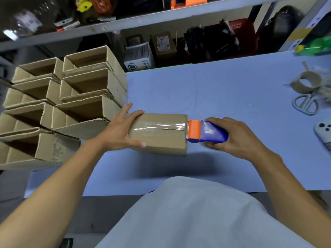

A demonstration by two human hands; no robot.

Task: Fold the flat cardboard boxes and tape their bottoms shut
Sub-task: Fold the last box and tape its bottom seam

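Observation:
A folded cardboard box (159,142) stands bottom-up on the blue table (215,90), a strip of clear tape (159,126) running along its centre seam. My left hand (121,129) holds the box's left end, thumb on the near side and fingers over the top. My right hand (238,135) grips a blue and orange tape dispenser (206,131), whose orange cutter end sits at the box's right edge, where the tape ends.
Several folded open boxes (71,104) are stacked on their sides at the left. At the table's right lie an empty tape core (306,84), scissors (304,104) and a phone (324,133). Shelves with clutter stand behind.

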